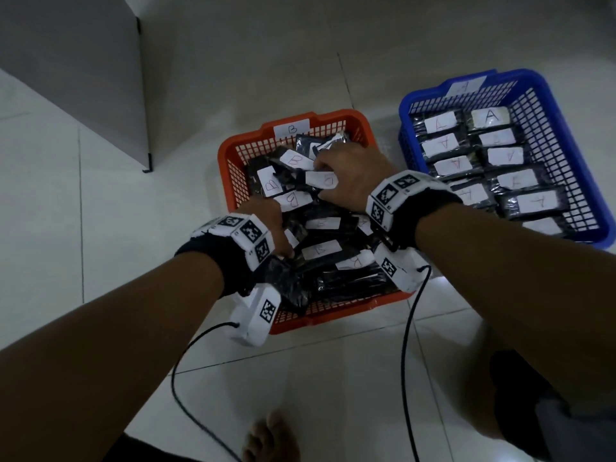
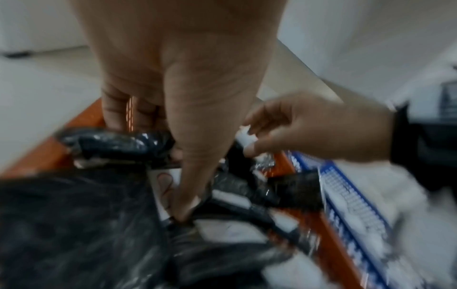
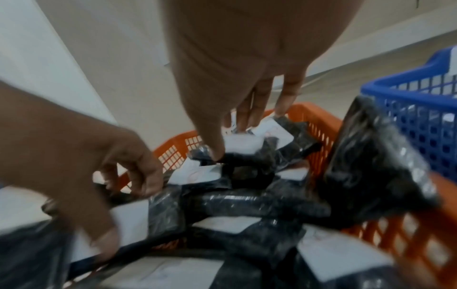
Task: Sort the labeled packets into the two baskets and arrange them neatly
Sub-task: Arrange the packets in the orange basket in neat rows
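Left hand (image 1: 266, 225), at seven o'clock in the orange basket (image 1: 233, 155), and right hand (image 1: 346, 171), at one, both pinch jumbled B packets (image 1: 320, 251); A packets (image 1: 500, 161) fill the blue basket (image 1: 566, 128) at two.

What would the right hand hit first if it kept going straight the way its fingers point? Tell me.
Probably the black packets at the far end of the orange basket: the right hand points down and away into that pile, its fingertips seemingly already on them. Depth is unclear.
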Demonstrator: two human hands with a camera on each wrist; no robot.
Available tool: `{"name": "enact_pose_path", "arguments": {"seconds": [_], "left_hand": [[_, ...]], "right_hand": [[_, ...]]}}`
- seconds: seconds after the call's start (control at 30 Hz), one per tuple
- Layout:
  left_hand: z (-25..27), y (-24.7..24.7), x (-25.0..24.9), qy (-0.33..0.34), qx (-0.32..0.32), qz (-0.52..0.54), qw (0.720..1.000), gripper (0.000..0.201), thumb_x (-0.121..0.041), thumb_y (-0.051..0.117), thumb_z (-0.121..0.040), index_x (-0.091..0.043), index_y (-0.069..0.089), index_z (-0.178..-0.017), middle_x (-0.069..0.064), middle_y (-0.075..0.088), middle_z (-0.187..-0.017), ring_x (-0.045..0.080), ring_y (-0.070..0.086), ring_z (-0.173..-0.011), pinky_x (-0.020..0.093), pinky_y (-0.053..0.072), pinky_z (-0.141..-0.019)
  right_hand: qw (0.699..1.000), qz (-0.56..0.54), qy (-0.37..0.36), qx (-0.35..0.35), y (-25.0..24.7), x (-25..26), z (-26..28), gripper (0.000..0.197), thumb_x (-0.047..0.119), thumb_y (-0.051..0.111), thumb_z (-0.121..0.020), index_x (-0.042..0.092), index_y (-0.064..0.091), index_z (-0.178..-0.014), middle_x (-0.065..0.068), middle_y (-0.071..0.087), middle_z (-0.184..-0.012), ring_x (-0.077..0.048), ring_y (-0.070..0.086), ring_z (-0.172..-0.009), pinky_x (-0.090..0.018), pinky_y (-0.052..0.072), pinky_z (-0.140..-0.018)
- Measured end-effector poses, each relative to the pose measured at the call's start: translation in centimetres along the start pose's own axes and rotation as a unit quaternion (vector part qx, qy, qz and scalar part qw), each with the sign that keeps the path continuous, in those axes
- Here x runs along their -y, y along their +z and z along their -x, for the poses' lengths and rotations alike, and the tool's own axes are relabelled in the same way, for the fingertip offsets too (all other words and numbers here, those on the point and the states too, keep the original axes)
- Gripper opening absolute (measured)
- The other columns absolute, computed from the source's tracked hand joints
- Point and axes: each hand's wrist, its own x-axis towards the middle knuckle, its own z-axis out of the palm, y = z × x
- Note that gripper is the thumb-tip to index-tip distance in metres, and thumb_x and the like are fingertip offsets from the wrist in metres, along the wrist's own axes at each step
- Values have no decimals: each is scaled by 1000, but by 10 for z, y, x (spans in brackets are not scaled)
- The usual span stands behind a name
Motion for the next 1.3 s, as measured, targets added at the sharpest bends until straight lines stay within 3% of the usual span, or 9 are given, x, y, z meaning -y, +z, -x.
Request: {"name": "enact_pose_path", "arguments": {"seconds": [0.13, 0.23, 0.33, 0.47, 0.63, 0.83, 1.0, 1.13, 1.3], "left_hand": [[-4, -19, 1, -4, 7, 116, 993, 32, -41, 77, -74, -11, 71, -83, 5, 70, -88, 23, 64, -85, 37, 55, -75], [-8, -39, 10, -19, -58, 246, 967, 26, -33, 79, -74, -19, 61, -86, -3, 64, -95, 17, 62, -90, 34, 53, -81], [-15, -51, 17, -10, -142, 281, 949, 32, -33, 82, -70, -23, 60, -91, -4, 66, -95, 16, 63, -89, 35, 53, -82], [-19, -42, 16, 46, -209, 176, 961, 49, -30, 82, -70, -20, 57, -112, -2, 62, -108, 13, 56, -91, 30, 48, -79], [-2, -29, 12, 143, -201, 106, 963, 17, -24, 70, -79, -24, 56, -88, -9, 59, -79, 11, 57, -73, 35, 52, -68], [11, -25, 10, 219, -115, 95, 964, 17, -35, 74, -76, -23, 63, -82, -16, 61, -68, 0, 59, -64, 32, 56, -67], [19, -2, -2, 230, 33, -96, 968, 59, -73, 72, -58, -33, 68, -101, -14, 68, -91, 8, 63, -83, 25, 50, -78], [18, 7, -17, 225, 40, -189, 955, 58, -66, 76, -58, -30, 63, -101, -11, 65, -93, 12, 59, -85, 30, 31, -79], [11, -8, -19, 186, 95, -88, 974, 32, -47, 79, -69, -24, 69, -88, -10, 63, -79, 12, 60, -75, 23, 44, -64]], "right_hand": [[999, -53, -5, -5, 8, 3, 6, 22, 32, 67, -82, 24, 61, -102, 4, 60, -109, -17, 58, -101, -28, 46, -83], [986, -104, -8, 128, 14, 5, 16, 12, 34, 70, -77, 28, 68, -87, 9, 67, -91, -12, 64, -84, -28, 54, -77], [964, -83, 2, 254, 25, 9, 26, 45, 55, 80, -67, 30, 69, -103, 10, 67, -108, -10, 62, -96, -29, 54, -86], [954, -58, -15, 293, 34, 12, 27, 70, 57, 77, -71, 27, 57, -131, 9, 57, -130, -14, 55, -115, -27, 47, -93], [986, -32, -51, 158, 33, 11, 26, 22, 47, 59, -85, 32, 69, -98, 5, 69, -98, -18, 64, -88, -31, 54, -76], [990, -141, 21, -20, 4, -12, 18, 20, 34, 56, -90, 23, 65, -104, -1, 68, -92, -18, 63, -82, -28, 51, -72], [988, -116, 36, -96, -1, -7, 4, 22, 35, 53, -93, 23, 63, -108, 0, 68, -103, -18, 63, -89, -30, 50, -80], [987, -89, 43, -129, 2, -2, -2, 26, 33, 54, -94, 24, 61, -118, 1, 66, -112, -20, 59, -103, -38, 45, -97], [990, 9, 59, -129, 8, -13, 0, 40, 32, 56, -91, 22, 54, -129, -2, 55, -130, -25, 47, -123, -43, 34, -103]]}}
